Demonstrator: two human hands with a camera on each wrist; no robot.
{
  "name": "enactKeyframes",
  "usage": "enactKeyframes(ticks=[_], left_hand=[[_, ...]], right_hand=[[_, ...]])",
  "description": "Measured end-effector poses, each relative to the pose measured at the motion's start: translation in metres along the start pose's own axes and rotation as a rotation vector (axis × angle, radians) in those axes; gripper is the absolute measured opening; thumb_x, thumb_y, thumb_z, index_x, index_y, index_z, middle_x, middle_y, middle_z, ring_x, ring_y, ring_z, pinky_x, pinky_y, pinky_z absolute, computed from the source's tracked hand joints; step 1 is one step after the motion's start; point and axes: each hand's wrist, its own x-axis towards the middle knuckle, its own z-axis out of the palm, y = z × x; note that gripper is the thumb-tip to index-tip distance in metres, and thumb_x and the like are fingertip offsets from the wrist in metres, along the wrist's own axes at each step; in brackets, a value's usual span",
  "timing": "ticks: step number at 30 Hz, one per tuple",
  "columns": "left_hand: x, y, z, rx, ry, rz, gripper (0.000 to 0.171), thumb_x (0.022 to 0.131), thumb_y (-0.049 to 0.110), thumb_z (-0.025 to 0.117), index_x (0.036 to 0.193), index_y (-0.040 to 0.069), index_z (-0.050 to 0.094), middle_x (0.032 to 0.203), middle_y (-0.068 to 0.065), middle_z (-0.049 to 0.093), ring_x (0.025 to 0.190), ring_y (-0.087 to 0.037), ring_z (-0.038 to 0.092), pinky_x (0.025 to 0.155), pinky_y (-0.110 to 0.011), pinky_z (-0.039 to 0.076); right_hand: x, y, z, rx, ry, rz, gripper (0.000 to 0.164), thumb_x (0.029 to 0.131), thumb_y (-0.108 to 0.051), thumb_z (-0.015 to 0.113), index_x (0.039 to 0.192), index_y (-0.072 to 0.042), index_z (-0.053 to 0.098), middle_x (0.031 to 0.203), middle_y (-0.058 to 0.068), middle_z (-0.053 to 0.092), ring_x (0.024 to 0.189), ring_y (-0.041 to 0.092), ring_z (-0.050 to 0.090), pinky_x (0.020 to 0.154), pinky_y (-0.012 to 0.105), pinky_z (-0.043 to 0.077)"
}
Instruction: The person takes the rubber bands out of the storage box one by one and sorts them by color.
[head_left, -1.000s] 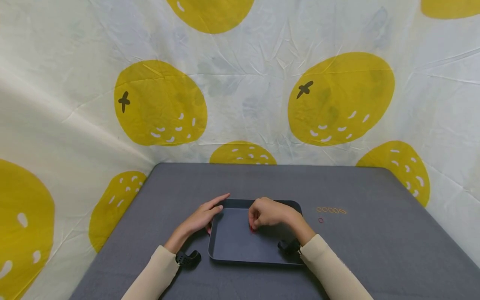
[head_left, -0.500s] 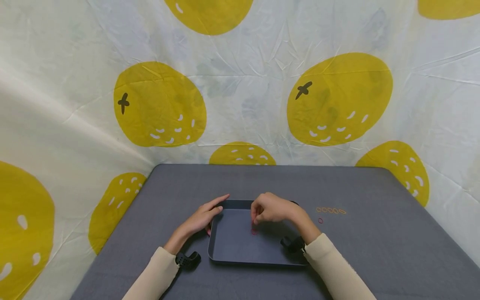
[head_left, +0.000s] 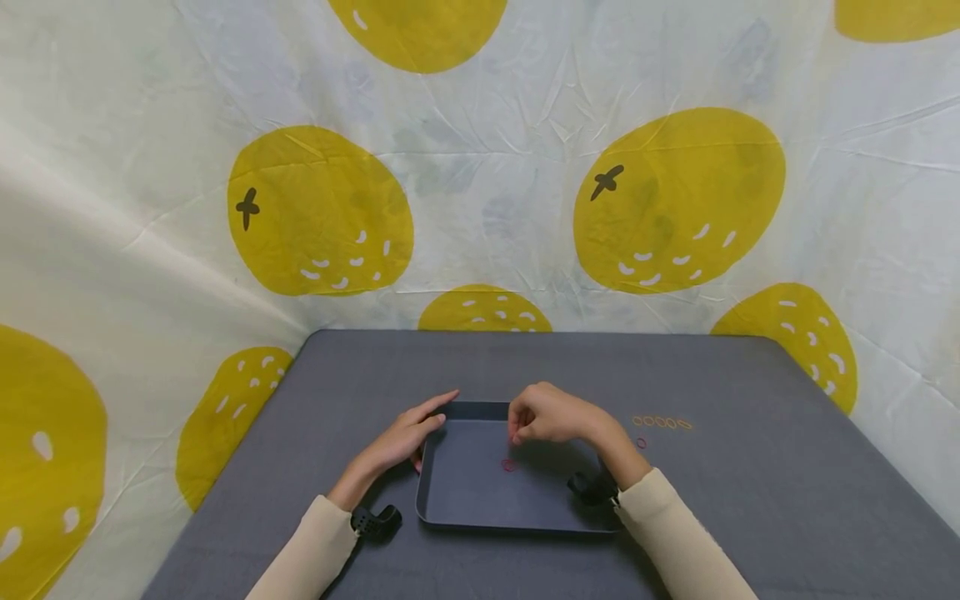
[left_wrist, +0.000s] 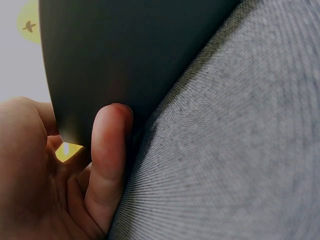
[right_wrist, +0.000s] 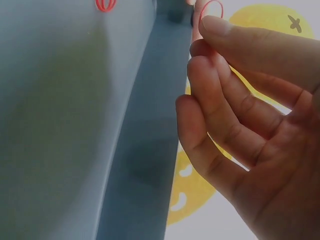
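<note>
My right hand [head_left: 553, 414] is over the dark tray [head_left: 480, 500], its thumb and index finger pinching a thin red rubber band [right_wrist: 212, 7]. The other fingers lie curled in the right wrist view. Just below that hand, on the tray floor, lies more red rubber band [head_left: 509, 465], which shows as overlapping loops in the right wrist view. My left hand [head_left: 405, 433] grips the tray's left wall near the far corner, with the thumb at the rim. A bent finger [left_wrist: 109, 150] presses the outer wall in the left wrist view.
To the right of the tray, several orange rubber bands [head_left: 660, 422] lie in a row on the grey table [head_left: 750, 500]. One red rubber band [head_left: 641, 443] sits just in front of them. A curtain [head_left: 487, 208] with yellow fruit shapes hangs behind the table.
My right hand has risen from the tray floor and shifted slightly right, with a red rubber band pinched. The red loops on the floor are now uncovered. My left hand stays put.
</note>
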Motion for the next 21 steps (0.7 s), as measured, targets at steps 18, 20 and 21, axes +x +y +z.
enactKeyframes(ticks=[18,20,21], left_hand=[[0.0,-0.003,0.0,-0.009,-0.009,0.023,0.049,0.113,0.032,0.044,0.161,0.035,0.036,0.164,-0.016,0.037,0.04,-0.022,0.053,0.046,-0.043,0.057],[0.0,-0.004,-0.001,-0.006,-0.011,0.025,0.049,0.113,0.033,0.045,0.161,0.036,0.037,0.164,-0.017,0.038,0.04,-0.022,0.053,0.046,-0.043,0.057],[0.0,-0.004,-0.001,-0.007,-0.012,0.026,0.049,0.113,0.033,0.045,0.161,0.036,0.037,0.164,-0.017,0.038,0.04,-0.022,0.053,0.046,-0.043,0.057]], right_hand=[[-0.024,0.014,-0.018,0.012,0.056,-0.004,0.009,0.093,-0.003,0.073,0.086,-0.007,0.077,0.086,0.007,0.079,0.077,0.027,0.074,0.064,0.022,0.053],[-0.03,0.017,-0.02,0.011,0.063,0.013,0.008,0.093,-0.004,0.073,0.087,-0.006,0.077,0.086,0.007,0.078,0.078,0.028,0.073,0.065,0.022,0.053],[-0.033,0.019,-0.021,0.012,0.066,0.021,0.008,0.093,-0.005,0.074,0.087,-0.006,0.077,0.086,0.007,0.078,0.078,0.028,0.073,0.065,0.023,0.053]])
